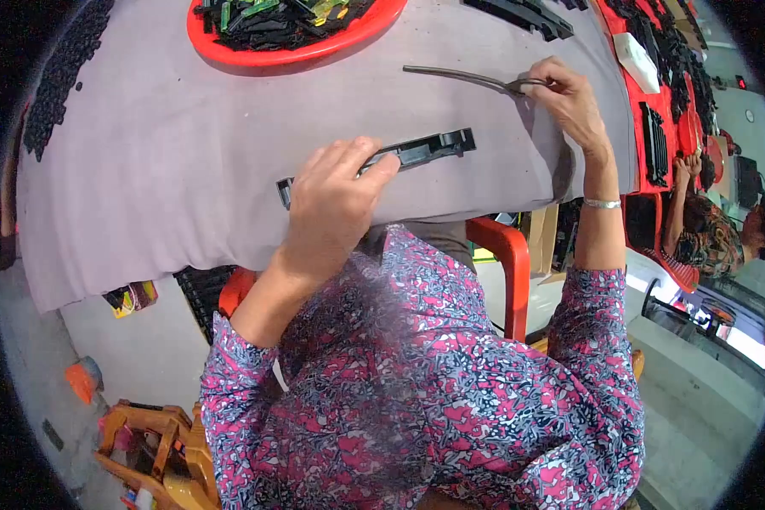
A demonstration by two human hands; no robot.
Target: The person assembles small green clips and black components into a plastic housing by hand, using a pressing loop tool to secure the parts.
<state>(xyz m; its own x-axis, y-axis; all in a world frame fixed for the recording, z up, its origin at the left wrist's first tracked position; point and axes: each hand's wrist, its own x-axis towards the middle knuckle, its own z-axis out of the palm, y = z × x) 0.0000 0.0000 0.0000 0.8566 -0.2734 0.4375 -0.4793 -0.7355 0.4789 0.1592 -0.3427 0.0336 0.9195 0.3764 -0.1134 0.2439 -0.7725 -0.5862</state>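
My left hand (336,183) is closed over a long, narrow black plastic part (433,150) that lies slantwise near the table's front edge. The palm and fingers hide its left-middle stretch; both ends stick out. Its right half shows an open channel with small ribs. To the right and farther off, my right hand (569,98) pinches one end of a long, thin, slightly bent dark metal tool (455,74). That tool points left, just above the cloth, apart from the black part. Its exact kind cannot be told.
A red tray (293,58) heaped with black and some yellow-green pieces stands at the back. Small black pieces (59,81) are piled at far left. Black strips (523,19) lie back right, near a white box (637,63). A person (714,225) sits at right.
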